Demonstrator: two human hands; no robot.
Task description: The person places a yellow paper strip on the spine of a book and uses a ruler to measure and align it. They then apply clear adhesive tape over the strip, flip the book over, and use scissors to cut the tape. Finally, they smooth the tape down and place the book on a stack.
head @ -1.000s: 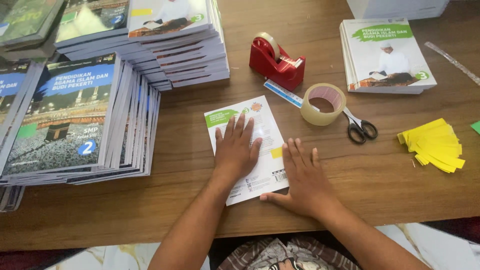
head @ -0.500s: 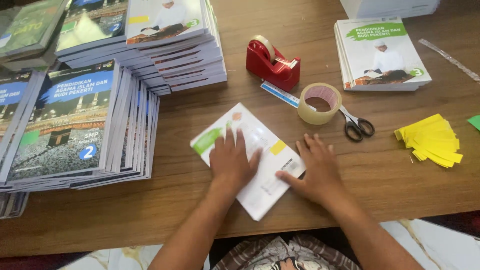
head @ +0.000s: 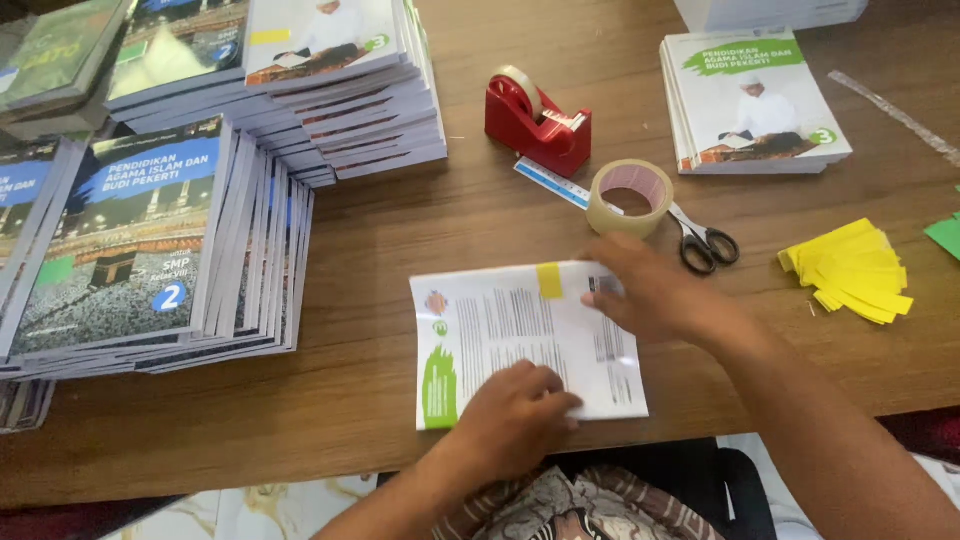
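Both palms flat on the white booklet (head: 525, 340), nothing clamped. My left hand (head: 515, 420) presses its near edge; my right hand (head: 655, 295), blurred, probably covers its far right corner.

The right hand (head: 655, 295) is motion-blurred and covers the booklet (head: 520, 340)'s upper right corner. Left of the booklet, the book stacks (head: 150, 240) run off the frame edge. The green paper (head: 945, 235) far right is cut off.

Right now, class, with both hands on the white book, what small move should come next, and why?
Probably press the yellow slip flat with the right hand: it sits at the white book's top edge beside those fingers, while the left hand pins the lower edge.
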